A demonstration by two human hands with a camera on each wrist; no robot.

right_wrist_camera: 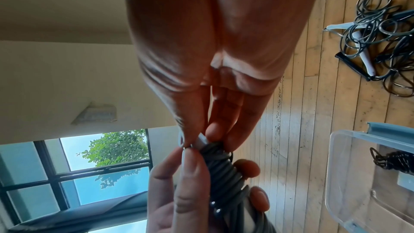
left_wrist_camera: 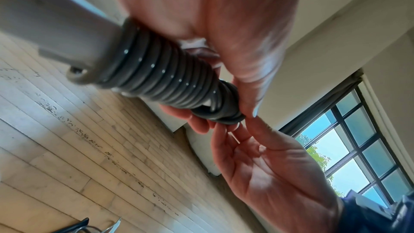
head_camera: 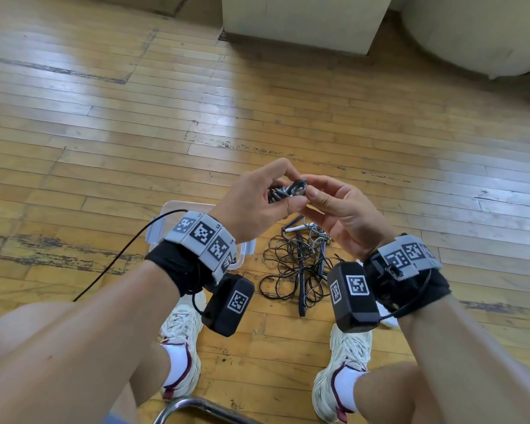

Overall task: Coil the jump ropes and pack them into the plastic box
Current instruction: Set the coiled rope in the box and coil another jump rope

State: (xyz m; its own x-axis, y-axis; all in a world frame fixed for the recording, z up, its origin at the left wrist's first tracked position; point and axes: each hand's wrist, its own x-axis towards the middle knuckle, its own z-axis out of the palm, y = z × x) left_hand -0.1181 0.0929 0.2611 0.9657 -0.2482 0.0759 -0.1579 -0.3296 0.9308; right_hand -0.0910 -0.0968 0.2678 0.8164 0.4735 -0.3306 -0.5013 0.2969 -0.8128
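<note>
Between the knees, at the centre of the head view: the left hand (head_camera: 259, 198) and right hand (head_camera: 337, 209) met at fingertip level over the floor (head_camera: 104, 133).
Left hand: its fingers were curled round the wound jump rope (left_wrist_camera: 165, 75), a grey cord wrapped in tight turns about pale handles.
Right hand: thumb and fingertips pinched the last loops at the bundle's end (right_wrist_camera: 216, 148); the palm stayed fairly wide behind them.
Risk, bundle: the end turns looked bunched and unsecured; I judged that any easing of the pinch would let the springy cord unwind, since nothing visible locked the tail.
Risk, drop: a slip would probably send the bundle down into the loose ropes (head_camera: 300, 264) at six o'clock of the hands, and it might snag there.
Loose ropes: a tangled heap of dark and pale cords with handles, lying between the shoes (head_camera: 181, 335); how many ropes it held could not be counted.
Plastic box (head_camera: 178, 209): on the floor at seven o'clock of the hands, mostly hidden by the left wrist in the head view.
Box contents: the right wrist view showed one dark coiled rope (right_wrist_camera: 394, 161) already lying inside the clear box.
Hidden: the cord's free tail and the handles' far ends were covered by fingers.
Cut off: a metal chair frame (head_camera: 196, 407) at the bottom edge.
</note>
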